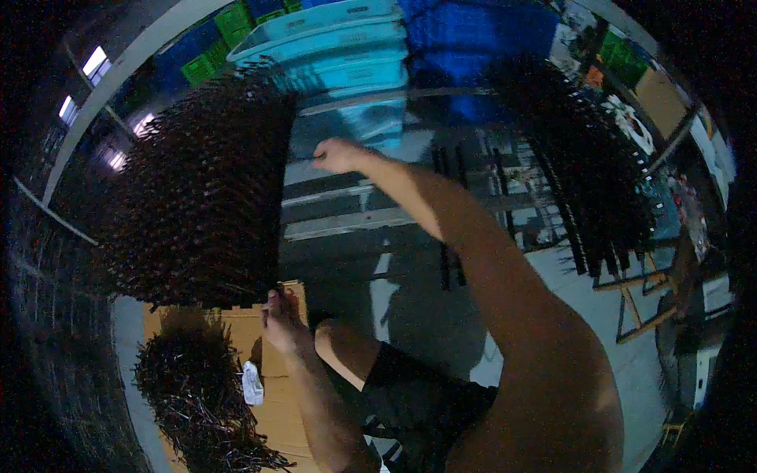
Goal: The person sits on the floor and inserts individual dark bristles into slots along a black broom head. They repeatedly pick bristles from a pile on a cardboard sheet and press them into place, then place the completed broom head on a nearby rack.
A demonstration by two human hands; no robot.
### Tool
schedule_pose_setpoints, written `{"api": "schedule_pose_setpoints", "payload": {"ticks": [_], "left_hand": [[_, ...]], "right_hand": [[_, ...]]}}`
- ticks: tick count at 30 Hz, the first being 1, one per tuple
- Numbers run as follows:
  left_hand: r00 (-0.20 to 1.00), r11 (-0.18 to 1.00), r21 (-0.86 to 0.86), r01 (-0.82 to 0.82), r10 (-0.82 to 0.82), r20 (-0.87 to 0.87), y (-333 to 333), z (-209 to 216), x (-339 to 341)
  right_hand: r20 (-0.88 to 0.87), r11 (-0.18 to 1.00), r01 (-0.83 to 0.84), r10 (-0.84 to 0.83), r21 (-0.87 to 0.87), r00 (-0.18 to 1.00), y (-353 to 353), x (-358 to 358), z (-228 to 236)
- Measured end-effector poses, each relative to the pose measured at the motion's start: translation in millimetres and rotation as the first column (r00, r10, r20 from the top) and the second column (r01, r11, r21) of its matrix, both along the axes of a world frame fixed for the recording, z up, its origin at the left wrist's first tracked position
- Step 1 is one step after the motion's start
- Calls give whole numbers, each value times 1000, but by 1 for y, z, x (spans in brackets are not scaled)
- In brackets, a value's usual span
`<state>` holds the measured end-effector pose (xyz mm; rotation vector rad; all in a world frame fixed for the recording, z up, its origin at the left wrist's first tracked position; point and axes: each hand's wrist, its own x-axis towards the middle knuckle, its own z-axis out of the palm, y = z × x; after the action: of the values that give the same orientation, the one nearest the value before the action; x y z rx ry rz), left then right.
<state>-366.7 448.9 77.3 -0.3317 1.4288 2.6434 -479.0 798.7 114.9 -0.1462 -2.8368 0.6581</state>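
Note:
A large, dense stack of dark brown, thin pieces with bristly ends (197, 181) fills the left side. At its near right corner is my left hand (281, 315), fingers closed above a flat cardboard sheet (276, 426). Whatever it pinches is too dark to make out. My right arm reaches far forward, and my right hand (339, 156) is closed just right of the stack's far part. Anything between its fingertips is too small to name. On the cardboard lies a loose heap of thin dark strips (197, 394), beside a small white crumpled piece (251, 384).
Pale blue stacked crates (347, 55) and dark blue crates (465, 39) stand at the back. A second dark bristly stack (583, 158) lies on the right, near a wooden frame (635, 307). Pale rails (347, 225) cross the middle. My knee (335, 347) is below.

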Motion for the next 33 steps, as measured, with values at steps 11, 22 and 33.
{"api": "schedule_pose_setpoints", "payload": {"ticks": [11, 22, 33], "left_hand": [[984, 993, 24, 115, -118, 133, -49, 0, 46], [966, 976, 128, 174, -195, 172, -182, -107, 137], [929, 993, -115, 7, 36, 369, -176, -22, 228]], "right_hand": [[137, 312, 477, -921, 821, 365, 192, 270, 32], [-62, 310, 739, -901, 598, 428, 231, 267, 10], [265, 329, 932, -922, 155, 281, 152, 270, 101]]}}
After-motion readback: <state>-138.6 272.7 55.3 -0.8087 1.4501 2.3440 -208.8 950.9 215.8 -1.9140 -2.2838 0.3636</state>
